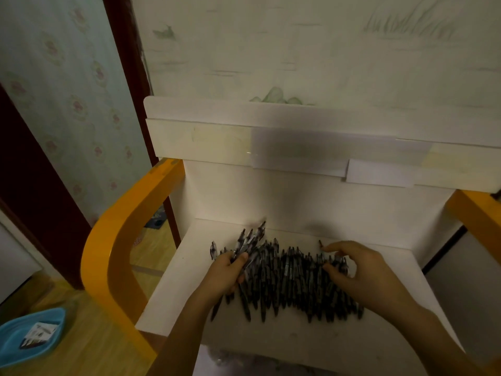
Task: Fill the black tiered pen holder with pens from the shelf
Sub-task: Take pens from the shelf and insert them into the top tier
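A heap of dark pens [287,283] lies on a white shelf board [298,340] set across an orange-armed chair. My left hand [227,275] grips a bunch of several pens [250,241] that fan up and away from it at the heap's left end. My right hand [360,270] hovers over the heap's right end with fingers curled, its fingertips touching pens there; whether it pinches one is unclear. The black tiered pen holder is not in view.
Orange chair arms stand at the left [116,267] and the right [477,213]. A white cardboard back panel [271,142] rises behind the shelf. A blue tray [29,335] with a small packet lies on the wooden floor at lower left.
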`<state>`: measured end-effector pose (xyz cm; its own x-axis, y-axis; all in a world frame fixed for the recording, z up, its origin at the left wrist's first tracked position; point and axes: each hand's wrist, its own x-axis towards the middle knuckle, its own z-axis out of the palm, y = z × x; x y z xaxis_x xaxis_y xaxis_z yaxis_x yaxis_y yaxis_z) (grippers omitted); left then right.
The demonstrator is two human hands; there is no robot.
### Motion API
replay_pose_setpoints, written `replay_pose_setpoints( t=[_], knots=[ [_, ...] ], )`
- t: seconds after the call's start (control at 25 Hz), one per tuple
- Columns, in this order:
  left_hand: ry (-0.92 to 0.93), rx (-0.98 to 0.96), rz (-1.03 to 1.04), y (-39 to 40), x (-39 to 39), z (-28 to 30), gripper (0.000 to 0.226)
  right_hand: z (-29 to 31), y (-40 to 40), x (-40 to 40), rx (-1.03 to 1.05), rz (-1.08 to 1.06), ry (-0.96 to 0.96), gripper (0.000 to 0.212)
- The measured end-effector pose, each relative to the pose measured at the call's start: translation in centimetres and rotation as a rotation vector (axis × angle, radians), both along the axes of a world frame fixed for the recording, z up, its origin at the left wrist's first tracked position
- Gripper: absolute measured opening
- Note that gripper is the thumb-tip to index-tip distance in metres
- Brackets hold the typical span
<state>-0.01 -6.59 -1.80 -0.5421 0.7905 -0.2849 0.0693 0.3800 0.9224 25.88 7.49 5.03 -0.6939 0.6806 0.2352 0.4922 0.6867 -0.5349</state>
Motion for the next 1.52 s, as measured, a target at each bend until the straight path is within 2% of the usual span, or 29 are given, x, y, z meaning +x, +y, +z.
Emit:
replay_pose_setpoints(
  t=[0.4, 0.64, 0.88, 1.04, 1.16, 1.28, 1.4, 1.52],
  knots=[
    [-0.074, 0.192, -0.185, 3.1, 4.2, 6.4, 0.034, 3.5, -0.1, 4.3, 0.122, -0.094, -0.016, 0.033],
    [-0.079, 0.305, -0.27, 7.2, 11.4, 11.2, 0.037, 6.8, 0.9, 11.3, 0.247, -0.187, 0.024, 0.04],
    [-0.14, 0.437, -0.47, 12.4, 25.5, 16.4, 0.03, 10.7, 2.2, 25.8, 0.287, -0.345, 0.155, 0.035],
    [-0.145, 0.532, -0.67, 15.7, 37.6, 19.1, 0.047, 12.0, 3.4, 37.6, 0.345, -0.479, 0.195, 0.038],
    [-0.177, 0.587, -0.747, 18.2, 46.0, 19.9, 0.052, 12.7, 4.3, 45.7, 0.341, -0.544, 0.168, 0.04],
    [-0.219, 0.585, -0.811, 21.0, 53.3, 20.1, 0.045, 13.6, 5.2, 53.1, 0.338, -0.618, 0.13, 0.038],
    [-0.251, 0.588, -0.861, 23.6, 58.6, 19.9, 0.053, 14.1, 6.7, 58.4, 0.329, -0.659, 0.131, 0.04],
    [-0.262, 0.597, -0.901, 26.4, 62.3, 19.8, 0.052, 14.1, 9.3, 61.9, 0.337, -0.683, 0.136, 0.038]
  ],
)
